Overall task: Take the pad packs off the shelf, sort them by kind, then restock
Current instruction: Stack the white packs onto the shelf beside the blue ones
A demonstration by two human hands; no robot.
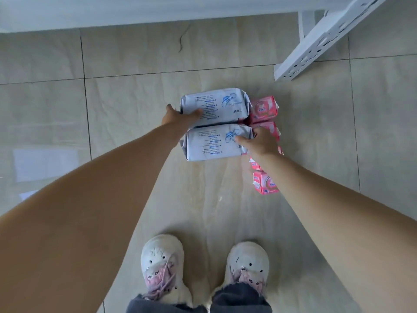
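On the tiled floor (135, 53), hands are gripping sorted packs: left hand (178, 117) on the far pale-blue plastic pack (223, 102), right hand (259, 141) on the near one (214, 143); pink packs (264, 109) alongside, restocking remaining.

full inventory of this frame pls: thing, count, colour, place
large pad packs: 2, pale blue-white, on the floor side by side, one farther, one nearer.
small pad packs: at least 4, pink, in a row on the floor to the right of the large packs; some partly hidden by the right hand.
shelf frame: 1, white, perforated, upper right.
floor: beige tiles with dark grout lines.
shoes: 2, white with pink laces, bottom centre.
trouser hems: dark grey, frayed, bottom edge.
left hand: grips the farther large pack's left end.
right hand: grips the nearer large pack's right end.
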